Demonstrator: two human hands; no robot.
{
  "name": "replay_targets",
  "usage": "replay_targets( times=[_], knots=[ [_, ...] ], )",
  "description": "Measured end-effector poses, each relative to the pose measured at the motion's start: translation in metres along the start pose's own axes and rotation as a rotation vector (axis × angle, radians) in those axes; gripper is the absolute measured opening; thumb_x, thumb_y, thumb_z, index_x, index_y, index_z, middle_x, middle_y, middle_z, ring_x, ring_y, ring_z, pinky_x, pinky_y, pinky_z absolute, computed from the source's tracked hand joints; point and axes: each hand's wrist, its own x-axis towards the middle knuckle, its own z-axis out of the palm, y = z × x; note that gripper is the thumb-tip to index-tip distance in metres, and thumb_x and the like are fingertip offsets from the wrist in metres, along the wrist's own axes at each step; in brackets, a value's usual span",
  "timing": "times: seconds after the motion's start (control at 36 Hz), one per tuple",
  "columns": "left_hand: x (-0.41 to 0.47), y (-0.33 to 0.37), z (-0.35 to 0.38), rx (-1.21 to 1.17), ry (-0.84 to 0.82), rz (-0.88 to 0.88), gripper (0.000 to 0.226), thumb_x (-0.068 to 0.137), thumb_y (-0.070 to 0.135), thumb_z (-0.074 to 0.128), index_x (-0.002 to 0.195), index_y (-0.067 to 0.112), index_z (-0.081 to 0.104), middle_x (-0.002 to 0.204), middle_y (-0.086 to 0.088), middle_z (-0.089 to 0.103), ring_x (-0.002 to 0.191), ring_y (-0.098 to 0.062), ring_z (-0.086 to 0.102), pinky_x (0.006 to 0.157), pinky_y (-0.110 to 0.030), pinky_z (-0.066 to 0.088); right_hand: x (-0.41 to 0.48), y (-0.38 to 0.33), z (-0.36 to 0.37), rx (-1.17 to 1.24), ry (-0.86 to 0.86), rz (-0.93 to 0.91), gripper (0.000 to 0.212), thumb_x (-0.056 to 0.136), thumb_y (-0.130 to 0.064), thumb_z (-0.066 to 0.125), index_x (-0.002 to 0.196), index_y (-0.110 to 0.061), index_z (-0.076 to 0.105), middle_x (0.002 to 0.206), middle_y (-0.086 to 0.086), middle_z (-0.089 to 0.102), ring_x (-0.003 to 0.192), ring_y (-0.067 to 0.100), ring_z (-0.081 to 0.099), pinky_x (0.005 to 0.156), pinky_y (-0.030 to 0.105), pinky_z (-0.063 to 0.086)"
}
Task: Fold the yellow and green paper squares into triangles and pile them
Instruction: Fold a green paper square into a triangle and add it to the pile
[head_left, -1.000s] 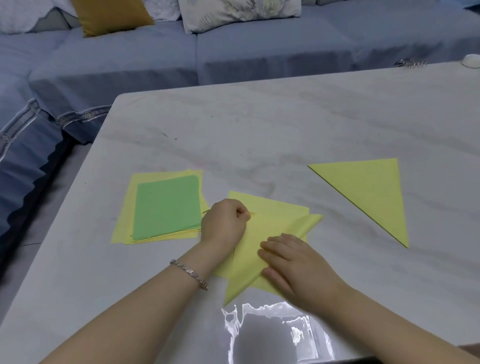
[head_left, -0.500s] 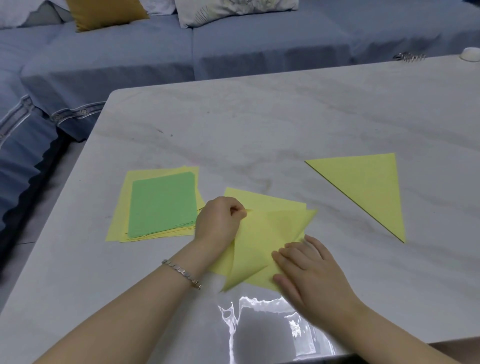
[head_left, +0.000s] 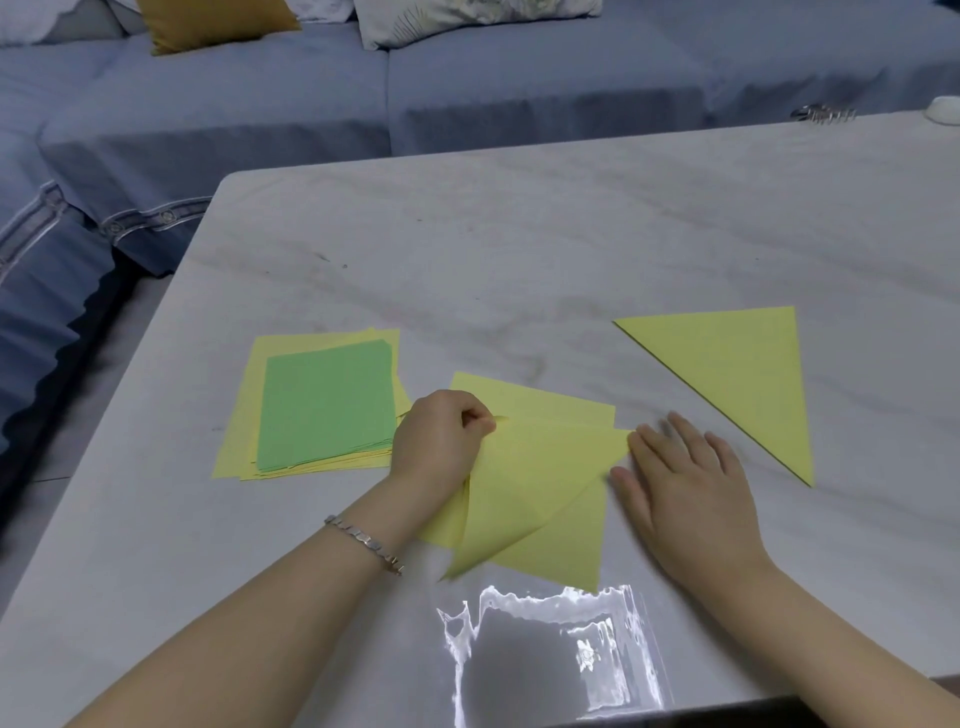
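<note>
A yellow paper square (head_left: 540, 483) lies half folded in front of me on the marble table (head_left: 519, 249), its near flap turned over towards the far edge. My left hand (head_left: 441, 441), fingers curled, pinches the flap's corner at the paper's left side. My right hand (head_left: 680, 483) lies flat with straight fingers at the paper's right edge, fingertips near the flap's right tip. A finished yellow triangle (head_left: 737, 374) lies to the right. A stack of flat squares (head_left: 322, 405), green on top and yellow beneath, sits to the left.
A blue sofa (head_left: 467, 88) with cushions runs behind the table. A white round object (head_left: 945, 109) and a small metal item (head_left: 823, 113) sit at the table's far right edge. A bright reflection (head_left: 550, 654) shines on the near surface.
My right hand has slid rightward along the fold, from the middle of the paper to its right edge. My left hand has stayed pinching the corner.
</note>
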Motion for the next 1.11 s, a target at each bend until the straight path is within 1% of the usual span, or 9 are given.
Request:
replay_targets(
  times=[0.14, 0.19, 0.28, 0.39, 0.5, 0.58, 0.69, 0.97, 1.11],
  knots=[
    [0.000, 0.001, 0.000, -0.011, -0.003, -0.006, 0.009, 0.085, 0.017, 0.063, 0.084, 0.013, 0.072, 0.087, 0.002, 0.069, 0.078, -0.014, 0.058, 0.071, -0.026, 0.046, 0.003, -0.015, -0.004, 0.040, 0.011, 0.186, 0.054, 0.088, -0.041, 0.031, 0.078, -0.007, 0.071, 0.092, 0.007, 0.072, 0.098, 0.032, 0.064, 0.089, 0.043, 0.027],
    [0.000, 0.001, 0.000, -0.016, -0.004, -0.006, 0.009, 0.085, 0.017, 0.064, 0.084, 0.013, 0.072, 0.087, 0.002, 0.069, 0.079, -0.015, 0.059, 0.073, -0.027, 0.047, 0.006, -0.024, -0.003, 0.051, -0.060, 0.254, 0.054, 0.084, -0.045, 0.033, 0.068, -0.006, 0.067, 0.085, 0.008, 0.072, 0.095, 0.031, 0.064, 0.089, 0.044, 0.027],
    [0.000, 0.000, 0.000, -0.018, -0.004, -0.007, 0.009, 0.085, 0.016, 0.064, 0.084, 0.013, 0.072, 0.085, 0.003, 0.068, 0.077, -0.013, 0.057, 0.071, -0.025, 0.045, 0.004, -0.039, 0.002, 0.011, -0.201, 0.287, 0.068, 0.078, -0.058, 0.032, 0.080, -0.001, 0.067, 0.094, 0.017, 0.069, 0.100, 0.032, 0.062, 0.093, 0.045, 0.022],
    [0.000, 0.000, -0.001, -0.023, -0.005, -0.009, 0.008, 0.084, 0.016, 0.064, 0.083, 0.014, 0.072, 0.079, 0.005, 0.065, 0.075, -0.012, 0.056, 0.067, -0.024, 0.043, -0.005, -0.050, 0.007, 0.020, -0.265, 0.293, 0.087, 0.075, -0.068, 0.029, 0.098, 0.008, 0.064, 0.104, 0.032, 0.062, 0.109, 0.040, 0.057, 0.093, 0.051, 0.021],
    [0.000, 0.000, 0.000, -0.028, -0.003, -0.005, 0.008, 0.084, 0.015, 0.064, 0.082, 0.013, 0.072, 0.076, 0.006, 0.064, 0.075, -0.013, 0.058, 0.068, -0.025, 0.044, -0.013, -0.054, 0.002, 0.051, -0.245, 0.246, 0.106, 0.080, -0.076, 0.004, 0.107, 0.009, 0.061, 0.117, 0.036, 0.054, 0.123, 0.041, 0.043, 0.098, 0.051, 0.019],
    [0.000, 0.000, 0.000, -0.031, 0.001, -0.007, 0.008, 0.084, 0.016, 0.064, 0.082, 0.014, 0.072, 0.076, 0.006, 0.064, 0.074, -0.013, 0.057, 0.068, -0.024, 0.044, -0.017, -0.058, 0.003, 0.093, -0.195, 0.192, 0.102, 0.078, -0.078, 0.016, 0.111, 0.009, 0.059, 0.125, 0.036, 0.049, 0.129, 0.035, 0.028, 0.105, 0.048, 0.012],
    [0.000, 0.000, 0.001, -0.028, 0.009, -0.005, 0.008, 0.083, 0.016, 0.065, 0.082, 0.014, 0.072, 0.081, 0.003, 0.068, 0.075, -0.013, 0.058, 0.067, -0.024, 0.042, -0.022, -0.069, 0.008, 0.159, -0.212, 0.134, 0.094, 0.065, -0.071, 0.038, 0.111, 0.008, 0.060, 0.127, 0.033, 0.050, 0.129, 0.032, 0.026, 0.109, 0.041, 0.007],
    [0.001, -0.001, 0.002, -0.035, 0.012, -0.005, 0.008, 0.083, 0.016, 0.065, 0.082, 0.013, 0.072, 0.083, 0.000, 0.069, 0.076, -0.015, 0.059, 0.069, -0.025, 0.044, -0.026, -0.099, 0.007, 0.226, -0.282, 0.088, 0.094, 0.061, -0.071, 0.038, 0.110, 0.005, 0.062, 0.124, 0.027, 0.055, 0.125, 0.029, 0.030, 0.102, 0.039, 0.021],
    [0.001, -0.001, 0.001, -0.029, 0.014, -0.001, 0.008, 0.083, 0.016, 0.065, 0.084, 0.012, 0.072, 0.083, 0.000, 0.069, 0.074, -0.015, 0.057, 0.068, -0.024, 0.043, -0.030, -0.111, 0.007, 0.229, -0.356, 0.095, 0.104, 0.057, -0.076, 0.035, 0.114, 0.008, 0.059, 0.126, 0.032, 0.050, 0.126, 0.039, 0.042, 0.102, 0.041, 0.021]
  ],
)
